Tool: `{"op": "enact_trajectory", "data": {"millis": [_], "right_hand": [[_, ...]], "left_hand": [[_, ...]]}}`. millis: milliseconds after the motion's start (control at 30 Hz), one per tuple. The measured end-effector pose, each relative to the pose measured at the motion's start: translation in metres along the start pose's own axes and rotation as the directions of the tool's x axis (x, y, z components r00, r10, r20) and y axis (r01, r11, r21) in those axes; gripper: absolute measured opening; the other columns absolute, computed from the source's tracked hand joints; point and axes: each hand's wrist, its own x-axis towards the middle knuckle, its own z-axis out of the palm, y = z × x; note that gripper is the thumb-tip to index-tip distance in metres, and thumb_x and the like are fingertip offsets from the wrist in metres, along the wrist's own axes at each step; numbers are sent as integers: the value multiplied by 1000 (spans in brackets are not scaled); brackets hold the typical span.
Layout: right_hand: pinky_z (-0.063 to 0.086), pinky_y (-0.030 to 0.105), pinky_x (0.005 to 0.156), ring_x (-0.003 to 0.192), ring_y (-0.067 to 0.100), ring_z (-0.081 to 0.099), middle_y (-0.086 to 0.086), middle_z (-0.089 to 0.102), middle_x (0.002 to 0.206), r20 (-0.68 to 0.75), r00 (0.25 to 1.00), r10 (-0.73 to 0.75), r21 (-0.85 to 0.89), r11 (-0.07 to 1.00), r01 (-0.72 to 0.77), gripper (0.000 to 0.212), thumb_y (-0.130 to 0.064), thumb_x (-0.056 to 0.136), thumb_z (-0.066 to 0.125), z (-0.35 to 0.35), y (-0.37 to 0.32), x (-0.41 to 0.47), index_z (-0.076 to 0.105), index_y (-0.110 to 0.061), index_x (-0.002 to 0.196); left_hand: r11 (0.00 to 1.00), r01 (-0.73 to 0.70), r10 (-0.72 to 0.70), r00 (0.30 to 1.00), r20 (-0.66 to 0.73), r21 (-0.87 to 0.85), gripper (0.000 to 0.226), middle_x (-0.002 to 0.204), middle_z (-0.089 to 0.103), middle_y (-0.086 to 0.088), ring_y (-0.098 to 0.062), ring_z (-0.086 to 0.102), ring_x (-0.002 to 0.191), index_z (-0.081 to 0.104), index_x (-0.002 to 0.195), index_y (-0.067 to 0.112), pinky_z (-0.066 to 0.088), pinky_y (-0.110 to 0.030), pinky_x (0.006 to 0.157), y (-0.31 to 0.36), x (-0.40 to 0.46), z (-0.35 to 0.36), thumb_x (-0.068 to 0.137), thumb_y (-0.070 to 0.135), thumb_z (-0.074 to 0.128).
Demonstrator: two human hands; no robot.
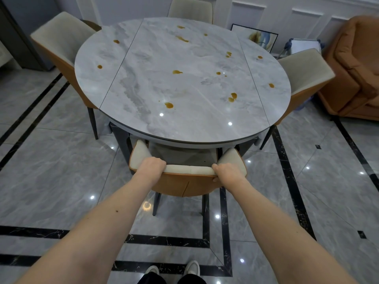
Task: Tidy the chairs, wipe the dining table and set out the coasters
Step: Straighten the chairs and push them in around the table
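A round grey marble dining table (143, 89) carries several brown liquid stains, such as one stain (169, 105) near its front. The near chair (189, 170), cream inside and orange outside, is tucked under the table's front edge. My left hand (152, 165) grips the top of its backrest on the left, and my right hand (226, 171) grips the top on the right. No cloth or coasters are in view.
Three more cream-and-orange chairs surround the table: left chair (59, 37), far chair (191, 7), right chair (303, 68). An orange sofa (356, 64) stands at the right. A framed picture (256, 36) leans on the wall. Glossy tiled floor (61, 171) lies all around.
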Motion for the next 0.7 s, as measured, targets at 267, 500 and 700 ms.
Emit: {"op": "enact_trajectory", "data": {"millis": [267, 500, 700], "right_hand": [[50, 33, 78, 96, 24, 62, 7, 63, 107, 21, 999, 31, 19, 999, -32, 25, -25, 97, 49, -3, -3, -5, 47, -13, 119], [50, 35, 84, 102, 26, 61, 9, 62, 112, 35, 998, 57, 20, 998, -58, 29, -16, 94, 52, -8, -7, -11, 46, -11, 122], [50, 35, 84, 102, 26, 61, 10, 63, 112, 42, 998, 54, 36, 998, -56, 29, -16, 94, 53, -9, -9, -12, 47, -10, 122]], "left_hand": [[1000, -5, 5, 1000, 29, -9, 21, 110, 63, -4, -21, 60, 104, 56, 113, 17, 46, -29, 81, 1, -1, 0, 92, 15, 54], [1000, -19, 19, 1000, 16, -14, 18, 107, 64, -2, -20, 61, 101, 57, 110, 17, 47, -29, 81, -1, -2, 1, 92, 15, 54], [1000, -10, 10, 1000, 7, -9, 18, 107, 64, -2, -20, 61, 101, 57, 110, 18, 47, -29, 80, 0, -2, 2, 92, 16, 54]]}}
